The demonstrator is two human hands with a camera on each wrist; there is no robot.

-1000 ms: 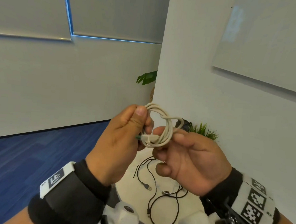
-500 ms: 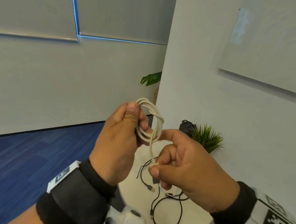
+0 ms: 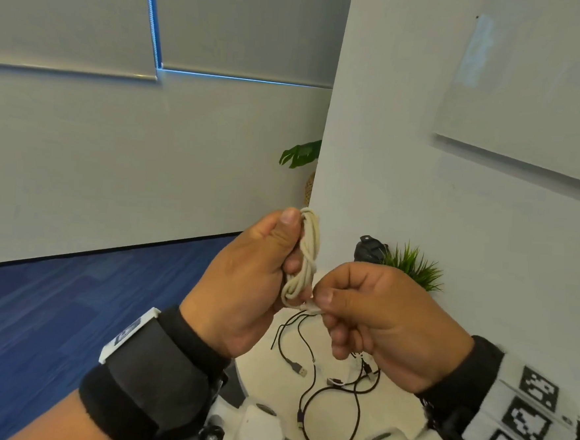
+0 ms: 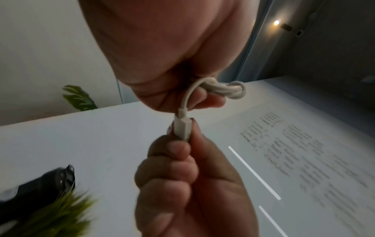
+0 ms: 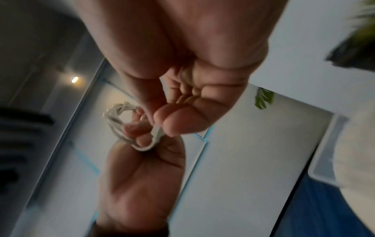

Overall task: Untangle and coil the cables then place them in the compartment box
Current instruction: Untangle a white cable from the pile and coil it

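**White cable coil drawn tight, plug end pinched**

Since half a second ago your right hand (image 3: 380,326) has moved from below the coil up beside its lower end, and the white cable (image 3: 305,255) has gone from a loose round loop to a narrow, upright bundle.

Left hand (image 3: 246,285): thumb on top, fingers curled round the bundle, gripping it (head view shows the strands running down from the thumb tip to the base of the hand). Held in the air above the desk (image 3: 260,372), not touching it.

Right hand: thumb and forefinger pinch the white plug (image 4: 182,129) at the cable's free end; remaining fingers are curled in. In the left wrist view a short arc of cable runs from the plug up into the coil in your left hand. The two hands are just beside each other, nearly touching at the plug.

On the round white desk below: black cables (image 3: 330,415) lie loose and looped over one another, one USB plug (image 3: 298,370) visible at a free end. A dark object (image 3: 369,249) and a small green plant (image 3: 412,269) stand at the far edge of the desk, against the white wall. Compartment box: not identifiable in any view.

Both wrist views are blurred.
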